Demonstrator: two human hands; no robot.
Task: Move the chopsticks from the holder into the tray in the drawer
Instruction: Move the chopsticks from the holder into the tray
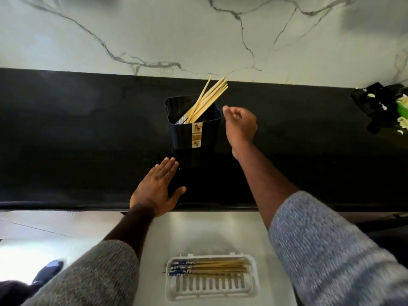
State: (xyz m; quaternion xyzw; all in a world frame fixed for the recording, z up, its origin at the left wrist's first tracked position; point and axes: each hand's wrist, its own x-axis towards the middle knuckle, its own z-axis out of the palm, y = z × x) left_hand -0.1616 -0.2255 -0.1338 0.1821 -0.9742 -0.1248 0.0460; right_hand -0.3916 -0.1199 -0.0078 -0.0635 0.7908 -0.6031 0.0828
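Observation:
A black square holder (194, 133) stands on the dark counter, with several bamboo chopsticks (207, 98) leaning out toward its back right. My right hand (239, 127) hovers just right of the holder, fingers loosely curled, holding nothing. My left hand (157, 188) lies flat and open on the counter in front of the holder. Below, a white slotted tray (212, 290) sits in the open drawer (254, 235), with several chopsticks (209, 267) laid across its far side.
A marble backsplash (198, 34) rises behind the black counter (77, 140). A black and green object (384, 107) sits at the counter's far right. A shoe (47, 272) shows on the floor at lower left.

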